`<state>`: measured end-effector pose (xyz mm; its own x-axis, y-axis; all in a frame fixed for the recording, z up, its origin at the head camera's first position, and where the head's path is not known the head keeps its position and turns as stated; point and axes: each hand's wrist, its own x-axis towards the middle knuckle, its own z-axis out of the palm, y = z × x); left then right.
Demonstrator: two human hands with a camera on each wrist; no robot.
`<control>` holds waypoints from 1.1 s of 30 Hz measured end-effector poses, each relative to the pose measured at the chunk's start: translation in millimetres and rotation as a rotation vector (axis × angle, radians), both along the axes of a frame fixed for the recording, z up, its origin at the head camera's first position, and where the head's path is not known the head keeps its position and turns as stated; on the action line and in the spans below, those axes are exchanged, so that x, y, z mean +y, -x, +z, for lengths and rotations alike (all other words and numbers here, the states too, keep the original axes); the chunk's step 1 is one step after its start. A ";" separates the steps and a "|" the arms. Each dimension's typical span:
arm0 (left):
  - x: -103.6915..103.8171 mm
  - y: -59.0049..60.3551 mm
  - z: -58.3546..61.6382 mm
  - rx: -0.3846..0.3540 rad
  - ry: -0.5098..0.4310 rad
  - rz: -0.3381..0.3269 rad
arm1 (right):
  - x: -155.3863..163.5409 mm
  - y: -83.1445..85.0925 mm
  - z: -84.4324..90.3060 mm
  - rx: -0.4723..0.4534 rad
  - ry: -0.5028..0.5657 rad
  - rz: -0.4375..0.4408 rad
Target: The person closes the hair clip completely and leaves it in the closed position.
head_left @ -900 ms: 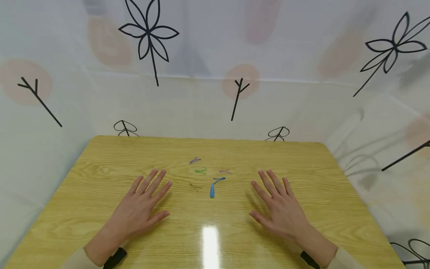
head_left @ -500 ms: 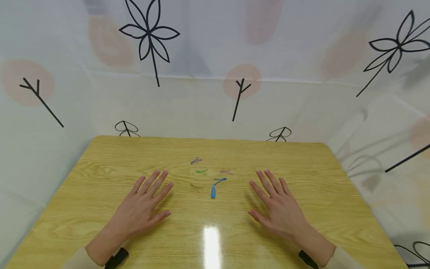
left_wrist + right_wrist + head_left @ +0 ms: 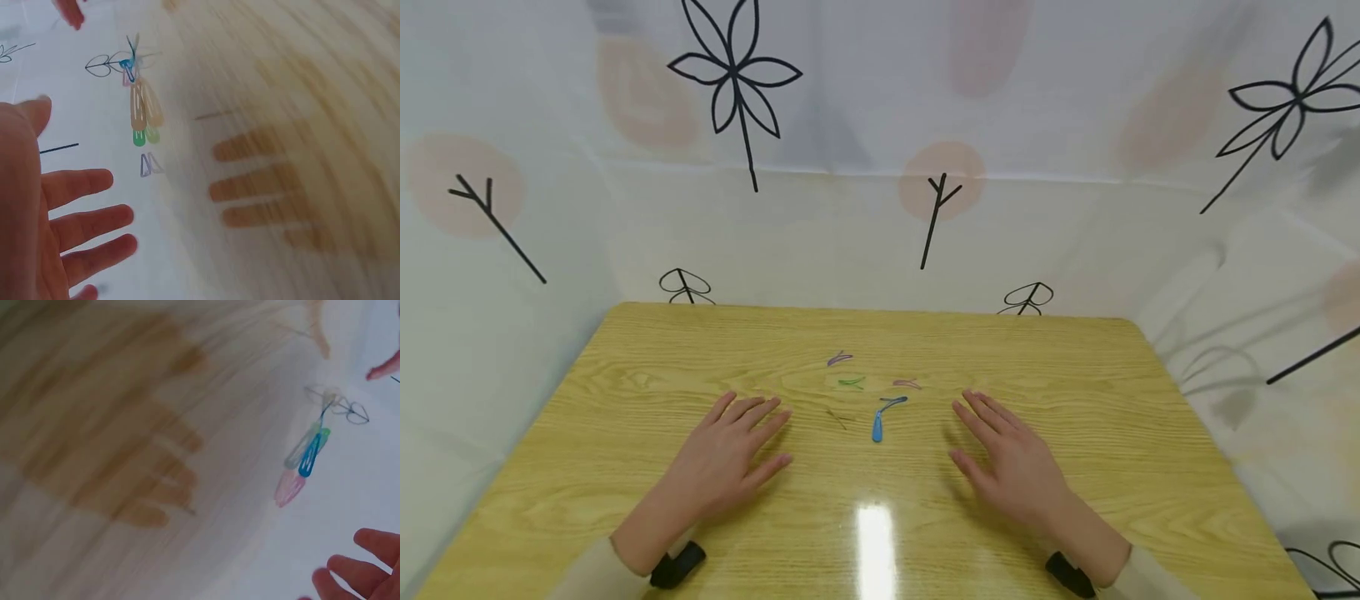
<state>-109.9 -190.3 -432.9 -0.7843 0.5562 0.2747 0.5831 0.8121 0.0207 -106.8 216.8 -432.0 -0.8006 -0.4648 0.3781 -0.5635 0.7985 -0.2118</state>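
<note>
Several snap hair clips lie bent open on the wooden table (image 3: 880, 337). The blue clip (image 3: 877, 427) is the nearest and largest-looking, with a thin brown clip (image 3: 837, 418) to its left. Farther back are a green clip (image 3: 851, 383), a pink clip (image 3: 907, 383) and a purple clip (image 3: 840, 358). My left hand (image 3: 718, 454) is left of them, palm down, fingers loosely extended and holding nothing. On the other side my right hand (image 3: 1018, 462) has the same pose, its fingertips pointing toward the blue clip. Neither hand touches a clip.
A white cloth (image 3: 835, 242) printed with black flowers and twigs hangs behind the table and along both sides. Bright light reflects off the tabletop near the front. A black band (image 3: 677, 565) sits at the left wrist and another black band (image 3: 1070, 575) at the right.
Both hands have drawn slightly inward, and their spread fingers have relaxed and come closer together. The clips keep their places on the table; the head view has shifted a little.
</note>
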 end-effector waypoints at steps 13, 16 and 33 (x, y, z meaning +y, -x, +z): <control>25.0 6.6 -3.5 -0.219 -0.324 0.079 | -34.7 13.5 -0.7 -0.501 0.495 -0.018; 31.8 8.7 -3.2 -0.347 -0.441 0.077 | -42.5 17.9 -2.4 -0.589 0.543 -0.014; 78.4 19.6 -17.1 -0.628 -0.736 0.103 | -86.1 53.1 -12.3 -0.673 0.480 -0.054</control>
<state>-129.6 -111.9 -450.0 -0.9421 0.3328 0.0411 0.2191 0.5181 0.8268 -159.8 130.7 -444.3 -0.9434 -0.3289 -0.0425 -0.1576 0.5574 -0.8152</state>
